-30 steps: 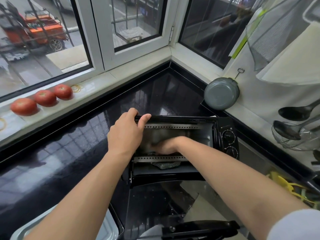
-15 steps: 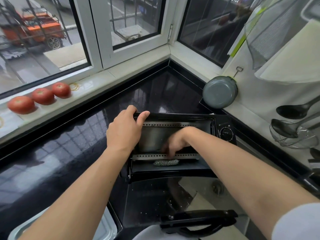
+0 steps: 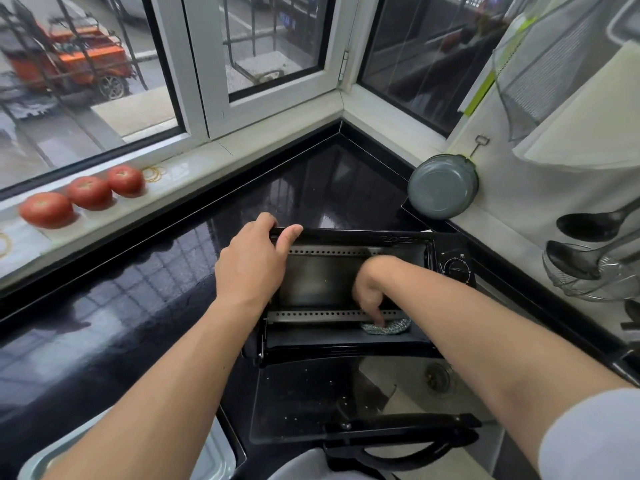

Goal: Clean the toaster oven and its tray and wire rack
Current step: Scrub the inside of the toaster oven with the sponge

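A black toaster oven [image 3: 446, 249] stands on the dark counter with its glass door [image 3: 311, 400] folded down toward me. My left hand [image 3: 252, 265] grips the oven's top left front edge, fingers curled over it. My right hand [image 3: 372, 292] reaches inside the cavity and presses a steel scouring pad [image 3: 388, 328] with its fingertips against the floor near the front right. A grey metal tray [image 3: 214, 459] shows at the bottom left, partly hidden by my left arm. No wire rack is visible.
Three tomatoes [image 3: 86, 194] lie on the window sill at left. A grey pan [image 3: 441, 187] hangs on the right wall, with ladles and a strainer [image 3: 588, 268] beyond it. A sink with its drain [image 3: 438, 375] lies under the open door.
My right hand has come out from deep in the cavity to the front edge and slid right with the scouring pad. My left hand keeps its hold on the oven top.
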